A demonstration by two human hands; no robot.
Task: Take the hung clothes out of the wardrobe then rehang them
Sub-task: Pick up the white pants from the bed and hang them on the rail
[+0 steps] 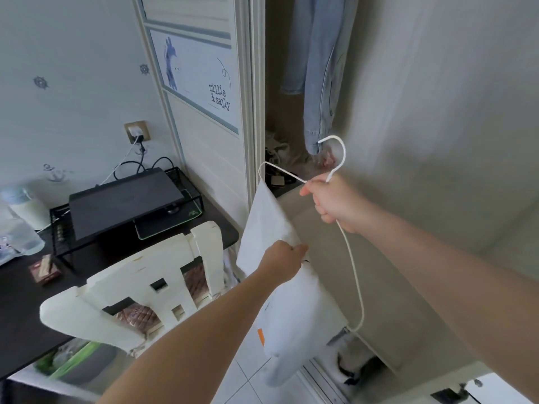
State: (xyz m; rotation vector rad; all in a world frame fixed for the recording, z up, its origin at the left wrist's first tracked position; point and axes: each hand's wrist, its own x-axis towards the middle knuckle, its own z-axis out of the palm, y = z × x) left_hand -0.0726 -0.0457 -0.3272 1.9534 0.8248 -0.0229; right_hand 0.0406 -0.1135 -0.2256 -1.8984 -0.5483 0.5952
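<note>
Holding a white hanger [344,151] with a white garment [291,316] in front of the open wardrobe [253,97].
The right hand [332,202] is curled around the hanger's neck, just below the hook. The hanger is tilted, with one corner toward the wardrobe opening and the other toward the floor. The left hand [284,259] pinches a fold of the garment, which hangs from the hanger's far corner. A denim garment [320,68] hangs inside the wardrobe.
</note>
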